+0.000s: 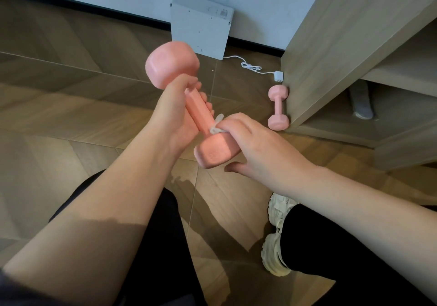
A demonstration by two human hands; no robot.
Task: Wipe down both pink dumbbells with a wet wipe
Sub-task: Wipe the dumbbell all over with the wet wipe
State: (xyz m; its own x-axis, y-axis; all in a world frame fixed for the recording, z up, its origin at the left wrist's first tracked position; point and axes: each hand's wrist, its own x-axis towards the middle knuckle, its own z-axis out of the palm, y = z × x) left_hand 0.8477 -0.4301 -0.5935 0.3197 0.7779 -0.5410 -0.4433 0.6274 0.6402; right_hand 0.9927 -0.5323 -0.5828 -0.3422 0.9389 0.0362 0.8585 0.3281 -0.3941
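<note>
Centre of frame: the left hand (173, 116) has its grip clamped round the handle of the raised dumbbell (200, 113). The right hand (257, 147) has its grip curled on the wet wipe (217, 125), pressing it against the handle by the lower head. The second dumbbell (278, 107) lies on the floor (71, 107) at centre right, just beside the cabinet (335, 52).

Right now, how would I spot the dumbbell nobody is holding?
Find the wooden cabinet on the right. By its corner, on the floor beside a white plug, lies a pink dumbbell. Unlike the other dumbbell, which is held up in the air, it lies untouched.
</note>
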